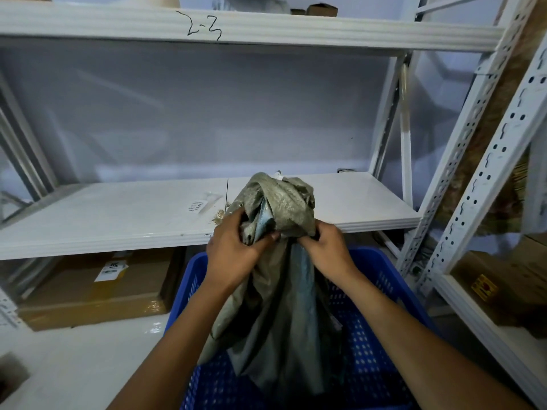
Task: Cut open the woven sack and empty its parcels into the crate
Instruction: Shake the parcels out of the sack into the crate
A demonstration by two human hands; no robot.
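Observation:
A grey-green woven sack (275, 315) hangs limp over the blue perforated plastic crate (373, 344) in front of me. Its upper end is bunched into a crumpled wad at shelf height. My left hand (233, 255) grips the left side of that wad, fingers dug into the folds. My right hand (328, 250) clutches the right side, close beside the left. The sack's lower part drapes down into the crate. Its mouth is hidden, and I cannot make out any parcels inside the crate.
A white metal rack (118, 214) stands right behind the crate, its middle shelf holding a small label and some debris. A taped cardboard box (97, 288) lies on the floor under it. More racking with boxes (503, 294) stands to the right.

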